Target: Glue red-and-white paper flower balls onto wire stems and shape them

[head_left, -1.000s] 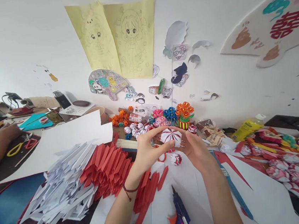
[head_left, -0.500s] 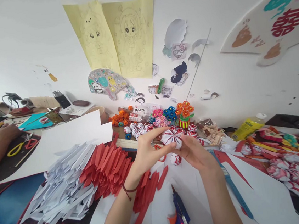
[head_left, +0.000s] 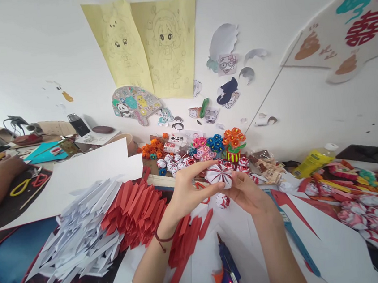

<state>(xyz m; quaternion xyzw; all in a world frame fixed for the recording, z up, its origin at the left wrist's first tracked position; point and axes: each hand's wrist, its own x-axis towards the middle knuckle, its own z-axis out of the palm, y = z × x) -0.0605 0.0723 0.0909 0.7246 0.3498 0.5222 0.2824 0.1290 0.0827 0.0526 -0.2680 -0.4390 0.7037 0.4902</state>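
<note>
Between my hands is a red-and-white striped paper ball (head_left: 220,175). My left hand (head_left: 189,186) grips it from the left, thumb below and fingers above. On its right side, the fingers of my right hand (head_left: 248,191) are pressed against it. Just below sits another striped paper ball (head_left: 222,200). A thin straight wire (head_left: 275,80) slants up to the right across the wall; its lower end is hidden. Below my hands lies a blue hot glue gun (head_left: 228,270) with a lit red light. Folded red paper strips (head_left: 186,243) lie by my left forearm.
Piles of white paper strips (head_left: 80,234) and red strips (head_left: 136,214) stand at the left. Behind are paper flowers (head_left: 234,137) in a striped pot. A blue utility knife (head_left: 297,242) lies right, near several striped balls (head_left: 369,217). A co-worker's hand (head_left: 9,169) is far left.
The thin wire has swung to the right and tilts lower. The striped ball has shifted very slightly in my fingers, and my right fingers have moved a little. The rest looks the same.
</note>
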